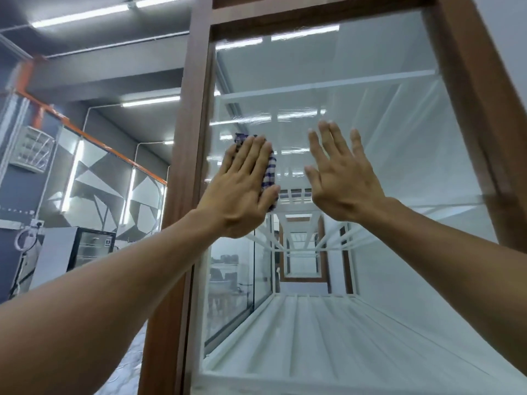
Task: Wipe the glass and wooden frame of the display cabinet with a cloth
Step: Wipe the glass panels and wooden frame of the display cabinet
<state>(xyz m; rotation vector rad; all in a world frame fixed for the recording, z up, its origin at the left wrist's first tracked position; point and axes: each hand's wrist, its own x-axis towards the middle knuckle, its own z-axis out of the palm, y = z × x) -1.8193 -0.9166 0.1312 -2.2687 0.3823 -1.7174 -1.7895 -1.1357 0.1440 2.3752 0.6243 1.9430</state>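
The blue-and-white checked cloth [271, 171] lies flat against the glass [385, 67] of the display cabinet, just above the middle of my view, bunched under my left hand [242, 189]. That hand's fingers are straight and held together, pointing toward one o'clock. They press the cloth to the pane rather than curling round it, and the fabric shows past my fingertips at twelve o'clock and along the edge of my hand at three o'clock. My right hand [342, 181] is at three o'clock from the cloth and apart from it. Its fingers are straight and fanned, its palm faces the pane, and it holds nothing. It looks to be resting on the glass, though from this angle I cannot say for sure that it touches. The wooden frame [191, 124] borders the pane, with one brown post close at nine o'clock from my left hand, a second post far off at two o'clock, and a rail across the top at twelve. Through the glass I see white shelves [328, 86] and streaky reflections of lamps. Outside the cabinet, at ten o'clock, tube lights [79, 15] run along a grey ceiling. At nine o'clock stands a wall with a grey-and-white angular pattern [94, 183], and below it, at eight o'clock, a low black-fronted unit [91, 246].
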